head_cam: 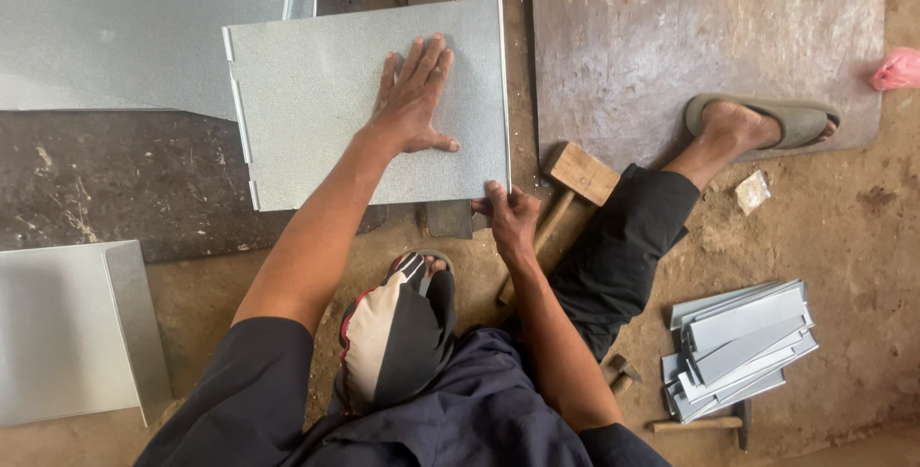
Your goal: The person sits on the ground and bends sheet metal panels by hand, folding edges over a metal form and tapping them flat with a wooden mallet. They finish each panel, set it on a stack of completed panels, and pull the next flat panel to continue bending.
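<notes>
We are pressing our left hand (414, 103), fingers spread flat, on a galvanized sheet-metal panel (316, 93) lying on the floor ahead, while our right hand (508, 213) is pinching its near right corner. It is looking thin, light, stiff and sharp-edged, so the folded rims seem safest to grip. A wooden mallet (570, 189) is lying just right.
</notes>
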`<state>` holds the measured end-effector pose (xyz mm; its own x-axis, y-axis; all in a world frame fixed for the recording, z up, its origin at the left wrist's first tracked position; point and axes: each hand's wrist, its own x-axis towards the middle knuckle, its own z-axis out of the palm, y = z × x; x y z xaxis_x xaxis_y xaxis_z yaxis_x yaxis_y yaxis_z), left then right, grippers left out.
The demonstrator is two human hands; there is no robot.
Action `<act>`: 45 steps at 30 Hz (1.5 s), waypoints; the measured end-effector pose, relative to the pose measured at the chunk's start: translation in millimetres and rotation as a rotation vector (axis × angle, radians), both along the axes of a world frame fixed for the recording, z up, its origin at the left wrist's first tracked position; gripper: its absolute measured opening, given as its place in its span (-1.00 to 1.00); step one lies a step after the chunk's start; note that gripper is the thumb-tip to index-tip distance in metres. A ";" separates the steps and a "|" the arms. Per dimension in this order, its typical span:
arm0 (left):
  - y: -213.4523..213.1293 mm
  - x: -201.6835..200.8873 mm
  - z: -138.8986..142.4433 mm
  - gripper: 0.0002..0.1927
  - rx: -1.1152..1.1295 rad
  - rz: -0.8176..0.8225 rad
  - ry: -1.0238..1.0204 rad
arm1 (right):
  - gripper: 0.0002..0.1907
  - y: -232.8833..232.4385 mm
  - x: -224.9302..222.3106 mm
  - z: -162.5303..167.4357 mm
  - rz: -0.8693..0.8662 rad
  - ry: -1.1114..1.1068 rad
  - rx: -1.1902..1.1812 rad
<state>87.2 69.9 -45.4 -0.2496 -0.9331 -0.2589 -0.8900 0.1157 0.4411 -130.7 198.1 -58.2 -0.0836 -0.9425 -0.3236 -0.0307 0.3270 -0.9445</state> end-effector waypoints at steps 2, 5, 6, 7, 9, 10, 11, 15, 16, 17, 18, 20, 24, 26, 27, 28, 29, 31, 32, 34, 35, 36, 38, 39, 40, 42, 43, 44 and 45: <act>2.8 0.1 -4.7 0.60 -0.026 -0.023 -0.016 | -0.65 1.9 -2.7 -2.4 -0.002 0.127 0.073; 9.2 -0.2 -16.1 0.59 -0.043 -0.050 -0.020 | -0.63 5.8 -7.0 -8.4 0.032 0.141 0.029; 11.0 -0.5 -19.7 0.60 -0.037 -0.040 -0.012 | -0.63 6.5 -7.8 -9.1 0.011 0.071 0.024; 11.4 -0.6 -23.0 0.60 -0.052 -0.031 -0.009 | -0.63 7.8 -9.1 -12.5 0.008 0.069 0.035; 12.4 -1.3 -27.3 0.60 -0.103 -0.042 0.017 | -0.64 8.8 -10.1 -15.4 0.006 0.063 0.039; 12.4 -2.0 -28.5 0.59 -0.137 -0.044 0.026 | -0.65 8.8 -10.2 -16.1 0.015 0.058 0.014; 12.0 -2.3 -28.6 0.59 -0.121 -0.037 0.024 | -0.65 9.0 -9.9 -16.3 0.023 0.052 -0.008; 10.6 -4.0 -27.5 0.57 -0.132 -0.017 0.049 | -0.64 8.4 -9.2 -14.0 0.012 0.040 -0.022; 10.4 -4.1 -27.1 0.57 -0.157 -0.012 0.063 | -0.64 8.0 -9.5 -13.4 0.017 0.034 -0.021; 10.3 -4.2 -26.9 0.55 -0.124 -0.011 0.057 | -0.63 7.7 -10.1 -13.2 0.023 0.028 -0.021; 10.4 -4.0 -26.6 0.52 -0.086 -0.010 0.050 | -0.63 7.3 -10.9 -13.4 0.030 0.022 -0.016; 10.6 -3.6 -26.8 0.50 -0.073 -0.009 0.052 | -0.63 6.3 -12.7 -15.5 0.033 0.041 0.002; 11.4 -2.8 -28.8 0.46 -0.026 0.002 0.061 | -0.62 4.3 -13.8 -20.6 0.043 0.054 -0.011; 11.8 -2.9 -30.0 0.43 0.011 0.008 0.063 | -0.62 4.4 -13.7 -22.1 0.049 0.043 -0.015; 11.7 -2.9 -30.4 0.43 -0.012 0.008 0.069 | -0.62 4.4 -13.4 -21.0 0.052 0.036 -0.025; 11.5 -3.0 -30.4 0.43 -0.038 0.007 0.074 | -0.62 3.9 -12.9 -18.0 0.056 0.045 -0.033; 10.6 -2.9 -30.1 0.44 -0.038 0.002 0.062 | -0.62 3.2 -12.7 -13.8 0.061 0.054 -0.038; 8.4 -2.7 -27.3 0.46 -0.028 0.001 0.040 | -0.64 0.6 -11.8 -1.1 0.074 0.130 0.057; 7.3 -2.4 -24.6 0.50 -0.053 -0.009 0.036 | -0.65 -1.6 -11.9 7.4 0.081 0.192 0.138; 4.0 -1.4 -16.4 0.58 -0.141 -0.036 0.014 | -0.60 -13.7 -8.3 24.4 0.069 0.389 -0.061; 2.0 -0.6 -11.0 0.58 -0.117 -0.029 0.007 | -0.53 -21.5 -5.2 33.1 0.051 0.524 -0.326; 1.3 -0.3 -5.3 0.58 -0.080 -0.022 0.003 | -0.45 -30.5 -1.2 41.3 0.034 0.657 -0.581; 2.2 -0.1 6.2 0.57 -0.029 -0.031 -0.009 | -0.66 -51.0 11.4 53.5 0.197 0.571 -0.564; 1.4 0.6 11.0 0.57 -0.041 -0.044 -0.022 | -0.71 -66.0 19.9 56.9 0.269 0.529 -0.566; 1.1 0.9 14.6 0.56 -0.057 -0.055 -0.034 | -0.75 -82.1 29.8 58.2 0.326 0.599 -0.610; 1.1 0.1 16.6 0.54 0.021 -0.025 -0.041 | -0.82 -110.3 46.3 56.0 0.454 0.743 -0.680; 1.3 -1.2 14.9 0.52 0.073 -0.001 -0.043 | -0.80 -120.9 51.0 52.7 0.446 0.755 -0.682; 1.5 -3.1 11.7 0.35 0.004 0.041 0.004 | -0.73 -129.5 55.2 48.3 0.439 0.765 -0.682; 1.7 -6.1 7.0 0.18 -0.070 0.084 0.049 | -0.65 -136.0 57.9 44.0 0.432 0.775 -0.685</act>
